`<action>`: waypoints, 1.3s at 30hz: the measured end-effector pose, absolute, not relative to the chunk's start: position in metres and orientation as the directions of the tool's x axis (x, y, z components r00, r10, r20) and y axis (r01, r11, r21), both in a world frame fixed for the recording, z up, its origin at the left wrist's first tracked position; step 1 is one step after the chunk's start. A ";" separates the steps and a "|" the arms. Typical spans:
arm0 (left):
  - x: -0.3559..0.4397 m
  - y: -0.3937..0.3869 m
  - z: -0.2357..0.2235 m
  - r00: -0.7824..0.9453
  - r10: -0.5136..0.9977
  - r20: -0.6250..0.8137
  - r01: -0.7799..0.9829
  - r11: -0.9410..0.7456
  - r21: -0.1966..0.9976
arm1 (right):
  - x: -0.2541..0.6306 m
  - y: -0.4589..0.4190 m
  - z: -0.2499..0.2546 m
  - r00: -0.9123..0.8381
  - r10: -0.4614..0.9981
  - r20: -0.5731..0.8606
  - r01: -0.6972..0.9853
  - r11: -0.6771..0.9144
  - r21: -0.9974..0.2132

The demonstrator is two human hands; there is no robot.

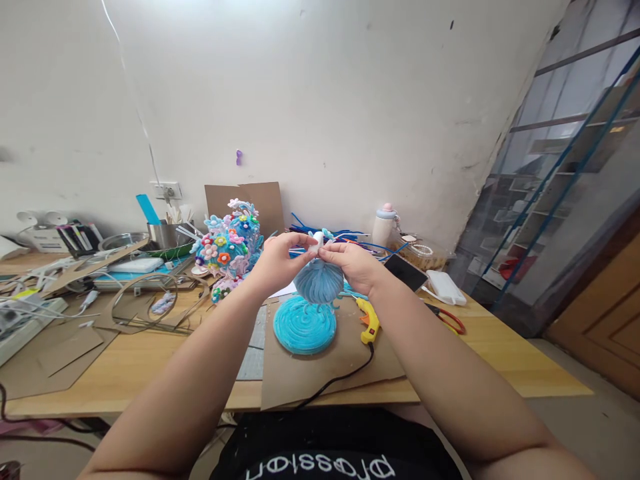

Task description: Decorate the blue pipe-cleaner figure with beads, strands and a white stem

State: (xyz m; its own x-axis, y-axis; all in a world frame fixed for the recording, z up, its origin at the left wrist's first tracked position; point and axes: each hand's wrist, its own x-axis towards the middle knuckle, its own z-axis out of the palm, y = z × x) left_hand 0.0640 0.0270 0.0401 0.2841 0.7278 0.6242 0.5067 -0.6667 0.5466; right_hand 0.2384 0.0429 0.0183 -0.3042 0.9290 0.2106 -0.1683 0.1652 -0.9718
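Note:
Both my hands meet over the table and pinch the white top of a light blue pipe-cleaner piece (319, 281), whose ribbed, rounded body hangs below the fingers. My left hand (287, 257) grips it from the left with thumb and fingertips. From the right, my right hand (353, 263) presses its fingertips against the same top. Just beneath the piece lies a turquoise coiled disc (304, 327) on a sheet of cardboard (320, 380). A yellow glue gun (369, 322) rests on the cardboard beside my right forearm, its black cord trailing toward me.
Left of my hands stands a bunch of colourful pipe-cleaner flowers (225, 250). Behind are blue pipe cleaners (330, 231) and a pale bottle (384, 223). A white power bank (447, 288) and red-handled pliers (453, 322) lie right. Cardboard scraps (70, 347) and cables cover the left.

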 end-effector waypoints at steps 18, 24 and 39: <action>0.061 0.034 0.037 0.325 0.695 0.642 0.463 -0.709 0.533 | 0.242 0.047 0.024 -0.329 0.931 0.160 -0.190 0.100 -0.977; 0.061 0.034 0.036 0.322 0.689 0.649 0.476 -0.711 0.518 | 0.242 0.046 0.025 -0.326 0.934 0.145 -0.175 0.091 -0.980; 0.062 0.025 0.038 0.329 0.593 0.735 0.669 -0.696 0.263 | 0.243 0.046 0.021 -0.304 0.938 0.169 -0.104 0.144 -0.984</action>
State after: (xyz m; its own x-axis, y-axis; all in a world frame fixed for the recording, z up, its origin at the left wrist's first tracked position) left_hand 0.0619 0.0249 0.0380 0.3289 0.5932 0.7348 0.6685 -0.6958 0.2625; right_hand 0.2431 0.0457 0.0209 -0.3038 0.9376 0.1693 -0.1040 0.1440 -0.9841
